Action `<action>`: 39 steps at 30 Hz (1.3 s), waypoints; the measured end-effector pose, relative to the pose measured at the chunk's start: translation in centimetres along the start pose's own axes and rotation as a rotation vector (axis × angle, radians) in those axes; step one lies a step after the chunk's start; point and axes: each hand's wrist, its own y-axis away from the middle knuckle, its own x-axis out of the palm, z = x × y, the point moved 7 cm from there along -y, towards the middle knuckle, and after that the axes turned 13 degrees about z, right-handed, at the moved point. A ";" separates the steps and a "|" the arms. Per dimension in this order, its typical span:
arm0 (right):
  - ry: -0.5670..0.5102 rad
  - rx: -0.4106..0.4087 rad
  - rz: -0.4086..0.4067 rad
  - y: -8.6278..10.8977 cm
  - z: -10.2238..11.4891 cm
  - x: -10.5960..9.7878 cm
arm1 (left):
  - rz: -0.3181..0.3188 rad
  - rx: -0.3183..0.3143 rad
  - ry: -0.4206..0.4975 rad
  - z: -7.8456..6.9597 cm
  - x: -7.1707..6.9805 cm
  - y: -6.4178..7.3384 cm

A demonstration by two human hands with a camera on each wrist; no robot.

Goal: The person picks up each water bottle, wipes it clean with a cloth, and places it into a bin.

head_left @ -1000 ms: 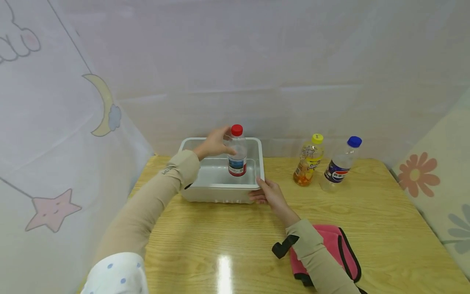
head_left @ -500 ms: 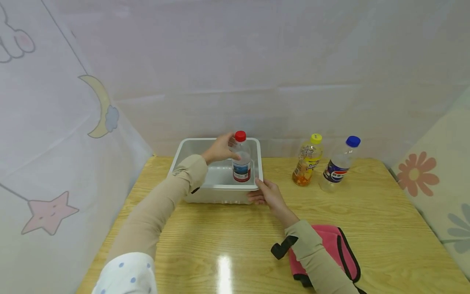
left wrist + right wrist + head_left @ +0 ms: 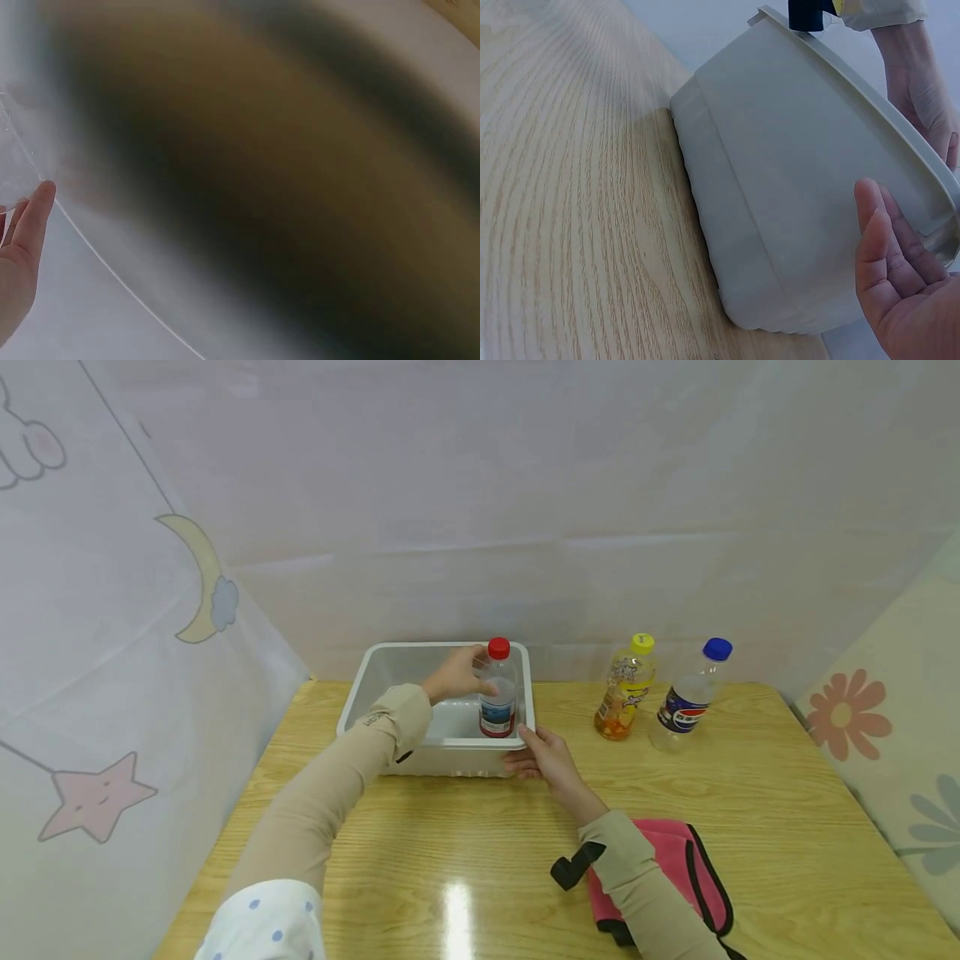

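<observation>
A clear plastic bottle [image 3: 498,696] with a red cap and a blue-and-red label stands upright inside a white plastic basin [image 3: 457,743], near its right wall. My left hand [image 3: 459,675] grips it from the left below the cap, thumb in front. In the left wrist view, only part of the left hand [image 3: 24,251] shows at the left edge; a dark blur covers most of that view. At the basin's front right corner, my right hand [image 3: 551,762] holds the rim, thumb on top and fingers against the outer wall. The right wrist view shows those fingers [image 3: 874,259] beside the wall.
To the right of the basin stand a yellow-capped bottle [image 3: 625,693] with orange contents and a blue-capped Pepsi bottle [image 3: 684,706]. A pink pouch [image 3: 667,843] with black trim lies under the right forearm. A pale printed curtain [image 3: 480,527] hangs behind the wooden table [image 3: 390,860].
The left hand and red-capped bottle have moved lower and slightly right, toward the basin's front right corner. The right hand has stayed at the rim.
</observation>
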 end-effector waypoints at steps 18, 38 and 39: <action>0.003 0.003 0.007 0.9 1.7 0.8 | -0.015 0.008 0.152 0.7 -1.1 1.8; 0.027 -0.027 -0.092 2.5 1.2 -3.7 | -0.153 0.149 0.269 -0.6 -2.6 7.5; 0.034 -0.026 -0.091 2.9 1.3 -4.0 | -0.156 0.162 0.283 -0.7 -2.5 7.6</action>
